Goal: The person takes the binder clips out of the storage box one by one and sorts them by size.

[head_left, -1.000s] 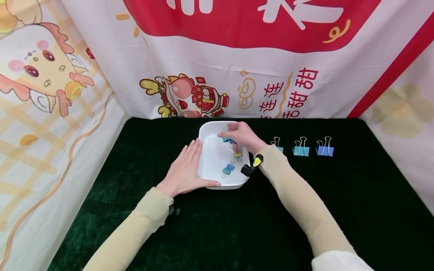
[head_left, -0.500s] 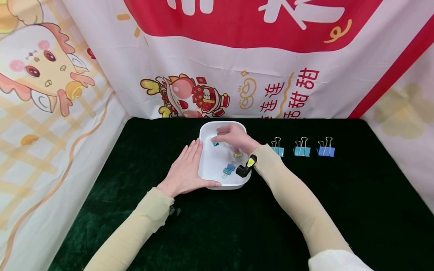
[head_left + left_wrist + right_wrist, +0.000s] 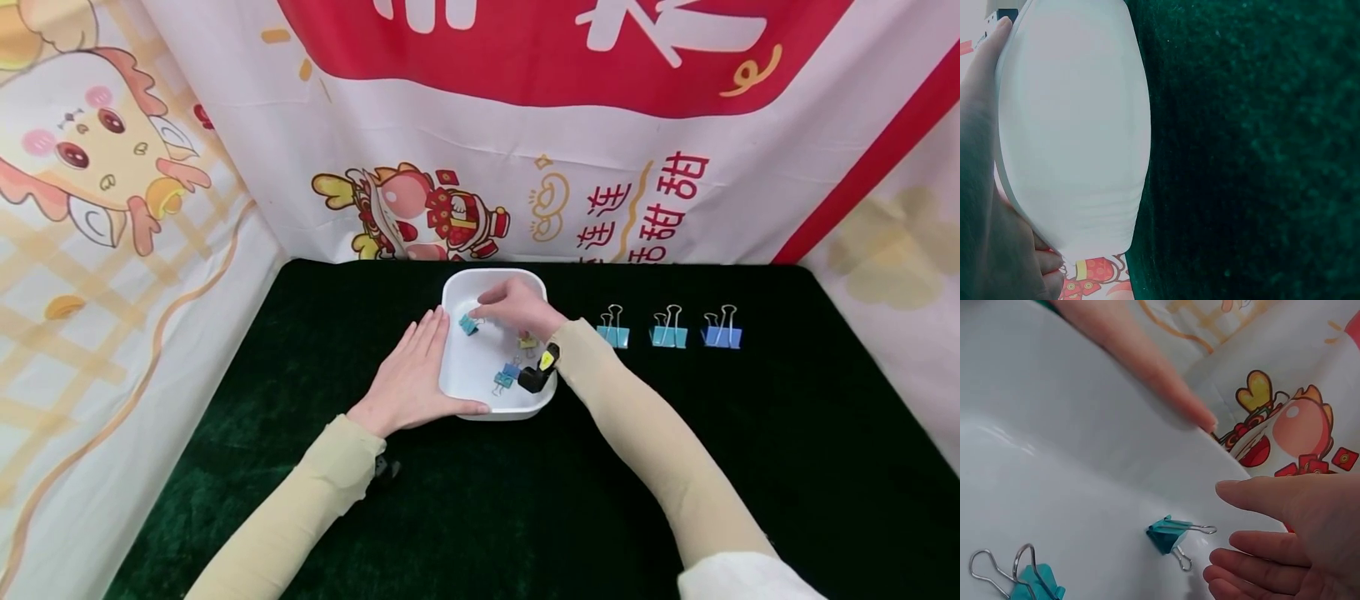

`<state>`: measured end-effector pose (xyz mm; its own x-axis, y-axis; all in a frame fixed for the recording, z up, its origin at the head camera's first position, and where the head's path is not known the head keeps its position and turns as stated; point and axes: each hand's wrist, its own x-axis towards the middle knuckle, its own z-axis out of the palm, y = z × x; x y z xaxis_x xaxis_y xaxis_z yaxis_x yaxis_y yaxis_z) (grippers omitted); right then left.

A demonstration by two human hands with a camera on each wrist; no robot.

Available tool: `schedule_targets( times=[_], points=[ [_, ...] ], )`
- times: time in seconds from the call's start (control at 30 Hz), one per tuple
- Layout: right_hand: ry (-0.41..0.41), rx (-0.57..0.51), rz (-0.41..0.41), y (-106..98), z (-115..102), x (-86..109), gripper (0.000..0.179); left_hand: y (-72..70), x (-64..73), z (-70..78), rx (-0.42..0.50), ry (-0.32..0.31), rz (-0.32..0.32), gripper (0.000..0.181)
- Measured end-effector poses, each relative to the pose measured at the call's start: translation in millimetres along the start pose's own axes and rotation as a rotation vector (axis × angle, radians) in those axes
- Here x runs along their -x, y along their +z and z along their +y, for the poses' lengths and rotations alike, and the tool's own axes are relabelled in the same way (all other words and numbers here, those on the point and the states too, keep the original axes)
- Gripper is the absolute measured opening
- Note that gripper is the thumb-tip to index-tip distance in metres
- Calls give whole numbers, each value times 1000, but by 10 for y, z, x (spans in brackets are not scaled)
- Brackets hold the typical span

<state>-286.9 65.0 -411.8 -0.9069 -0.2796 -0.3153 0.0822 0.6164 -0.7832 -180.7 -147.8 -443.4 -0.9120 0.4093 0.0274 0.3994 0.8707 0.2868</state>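
A white plastic bin (image 3: 472,367) stands on dark green cloth with several small binder clips inside. My left hand (image 3: 408,375) rests along its left rim, fingers straight, thumb (image 3: 465,407) over the near rim. Inside the bin, near the far end, is my right hand (image 3: 517,307); the right wrist view shows its thumb and fingers (image 3: 1257,565) apart with nothing between them. Just beyond those fingertips lies a teal binder clip (image 3: 1169,534), close to the left wall. Blue and teal clips (image 3: 507,374) lie nearer me, and a yellow clip (image 3: 527,342) is partly covered by the right hand.
Right of the bin, three larger binder clips stand in a row on the cloth: a teal one (image 3: 613,337), another teal one (image 3: 669,336) and a blue one (image 3: 722,337). A printed curtain (image 3: 420,125) hangs behind the table (image 3: 480,500).
My right hand has moved left across the bin, then drawn slightly back. The teal clip beside it now lies near the left wall, out of the fingers. My left hand has stayed put.
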Motion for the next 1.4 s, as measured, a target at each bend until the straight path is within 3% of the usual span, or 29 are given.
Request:
schedule_targets(
  times=[0.43,0.67,1.07,1.17,1.3,1.4],
  points=[
    [-110,134,122,164,58,-129,21,2,-2,-15,-12,8,-10,138],
    [-130,134,135,176,55,-93,15,6,2,-10,10,8,-3,138],
    [-95,18,136,40,41,-18,20,-16,7,15,5,13,-6,137],
    [-90,-45,135,-13,-20,45,29,-24,7,23,3,16,-11,137],
    [-108,-125,136,-90,-107,119,44,-26,5,17,4,19,-11,136],
    [-151,-145,140,-146,-159,173,45,-22,6,8,6,21,-6,137]
  ],
)
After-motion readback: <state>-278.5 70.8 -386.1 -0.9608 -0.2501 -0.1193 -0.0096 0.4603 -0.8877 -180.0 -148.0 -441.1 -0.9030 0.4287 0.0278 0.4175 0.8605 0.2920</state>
